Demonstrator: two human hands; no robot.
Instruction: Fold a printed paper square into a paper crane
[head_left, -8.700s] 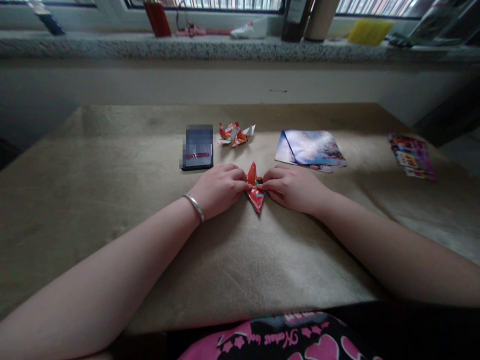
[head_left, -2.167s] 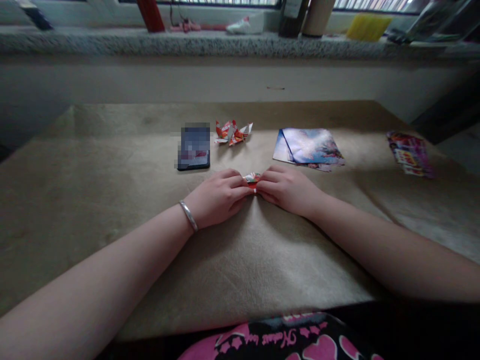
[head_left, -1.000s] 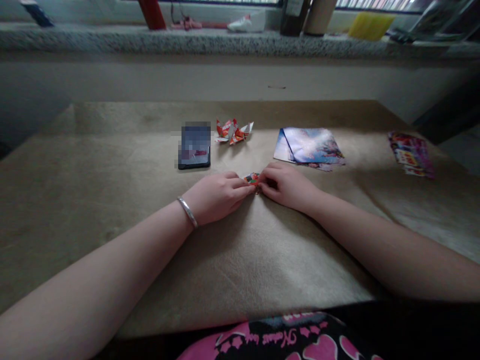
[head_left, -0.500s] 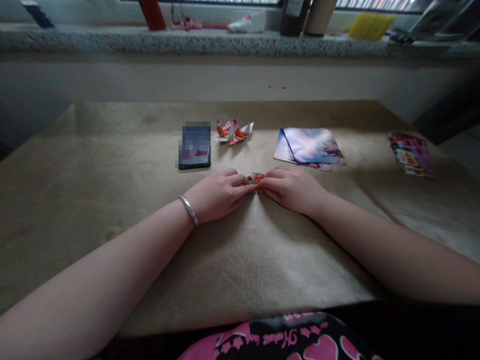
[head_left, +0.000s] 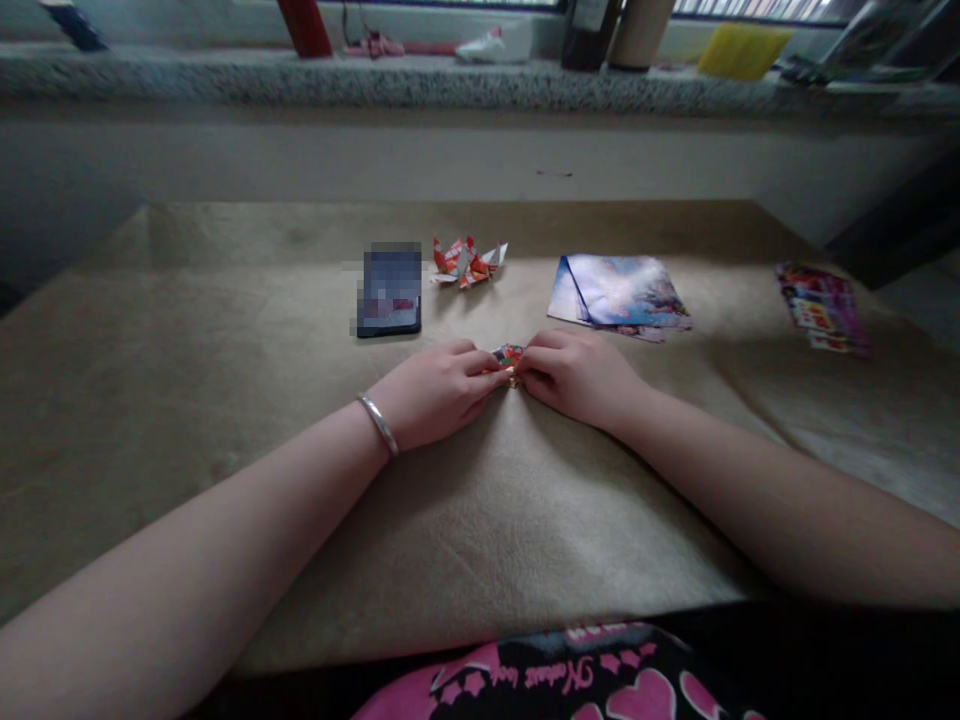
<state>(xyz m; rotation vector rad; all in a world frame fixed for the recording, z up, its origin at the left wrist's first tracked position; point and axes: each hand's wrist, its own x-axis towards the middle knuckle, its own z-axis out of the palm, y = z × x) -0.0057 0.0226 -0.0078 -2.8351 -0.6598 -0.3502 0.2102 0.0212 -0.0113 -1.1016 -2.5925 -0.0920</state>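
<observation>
A tan cloth-covered table [head_left: 225, 420] runs up to a speckled stone window ledge [head_left: 375, 88] crowded with odds and ends. On the table lie a stack of printed paper sheets [head_left: 622, 292], a dark phone [head_left: 390, 290] and, just beside it, finished folded paper figures [head_left: 466, 262]. Near the middle the left hand [head_left: 435, 392] (silver bangle [head_left: 378, 424] at the wrist) and right hand [head_left: 577, 375] meet, fingertips pinched shut on a small red folded paper [head_left: 508, 356] held low at the cloth
</observation>
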